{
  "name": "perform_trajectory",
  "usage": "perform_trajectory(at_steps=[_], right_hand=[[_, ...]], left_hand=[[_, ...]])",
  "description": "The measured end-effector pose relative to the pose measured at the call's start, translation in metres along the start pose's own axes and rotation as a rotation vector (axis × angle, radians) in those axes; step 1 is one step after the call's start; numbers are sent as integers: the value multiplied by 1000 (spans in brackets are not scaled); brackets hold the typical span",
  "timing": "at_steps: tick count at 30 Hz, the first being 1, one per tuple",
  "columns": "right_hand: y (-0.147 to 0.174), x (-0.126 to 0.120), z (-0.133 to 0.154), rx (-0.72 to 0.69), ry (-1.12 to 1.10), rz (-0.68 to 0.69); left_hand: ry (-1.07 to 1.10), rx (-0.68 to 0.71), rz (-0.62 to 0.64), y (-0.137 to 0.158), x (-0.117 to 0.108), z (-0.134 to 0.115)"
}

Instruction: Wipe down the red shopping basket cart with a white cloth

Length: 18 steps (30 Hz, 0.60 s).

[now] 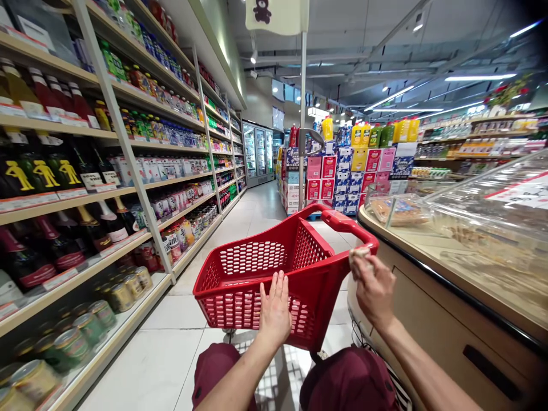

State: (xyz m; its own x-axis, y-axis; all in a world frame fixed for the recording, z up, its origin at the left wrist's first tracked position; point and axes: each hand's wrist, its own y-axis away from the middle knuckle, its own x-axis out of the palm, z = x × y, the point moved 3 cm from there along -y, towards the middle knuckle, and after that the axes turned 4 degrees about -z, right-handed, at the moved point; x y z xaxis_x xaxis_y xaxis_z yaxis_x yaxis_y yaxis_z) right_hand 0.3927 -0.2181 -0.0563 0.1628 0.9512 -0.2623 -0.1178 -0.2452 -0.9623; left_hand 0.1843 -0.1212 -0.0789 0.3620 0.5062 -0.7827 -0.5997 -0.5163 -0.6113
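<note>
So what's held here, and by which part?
The right hand holds a bunched cloth at the shopping cart's handle; which part is unclear. The left hand grips nothing, flat against the basket.

Head view looked forward and slightly down from close behind and above the hands (pixel 275 314) (pixel 375 287), along the aisle (pixel 260 204) beyond.

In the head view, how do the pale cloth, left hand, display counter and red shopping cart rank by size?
1. Display counter
2. Red shopping cart
3. Left hand
4. Pale cloth, partly hidden
</note>
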Motion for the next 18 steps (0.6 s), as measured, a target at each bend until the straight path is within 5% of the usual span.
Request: perform_trajectory(at_steps=[2,7,11,16,18], right_hand=[[-4,-1,1,24,30,-32],[17,3,31,-212,-130,184],[12,-2,21,-43,-15,-16],[27,4,32,-275,-88,247],[24,5,35,-255,-90,206]], left_hand=[[10,-9,-4,0,1,0],[16,19,-14,1,1,1],[38,11,4,1,0,1],[37,18,5,4,-1,5],[33,18,2,7,0,8]])
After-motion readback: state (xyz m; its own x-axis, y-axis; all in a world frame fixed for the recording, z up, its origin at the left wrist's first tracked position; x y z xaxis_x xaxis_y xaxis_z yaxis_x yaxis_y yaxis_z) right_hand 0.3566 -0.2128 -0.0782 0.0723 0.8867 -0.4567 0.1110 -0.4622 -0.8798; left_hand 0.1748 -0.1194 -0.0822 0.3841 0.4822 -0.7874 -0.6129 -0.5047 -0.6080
